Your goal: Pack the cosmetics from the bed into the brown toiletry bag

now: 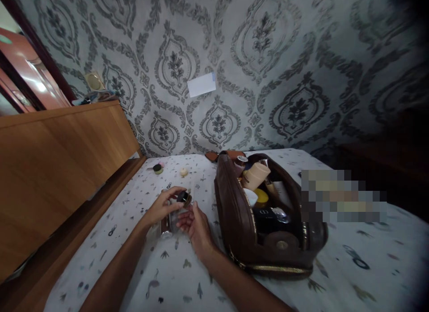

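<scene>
Sheet (pixel 179 280): being bordered by a wooden panel (pixel 67 178) leftward and the patterned wall (pixel 217 44) behind.
Room: being left between left arm and panel; the right side is being flanked by the brown bag (pixel 233 213).
Jar (pixel 182 197): being held above the sheet, tilted, black-lidded, brownish below.
Left hand (pixel 163 205): being closed around the jar.
Right hand (pixel 198 229): being held loosely open just beside it.

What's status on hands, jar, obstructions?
Left hand: holding small round black-lidded jar. Right hand: open beside it, contact unclear. Nothing visibly blocking; clear cylindrical container by left hand, open brown leather-look bag right.
</scene>
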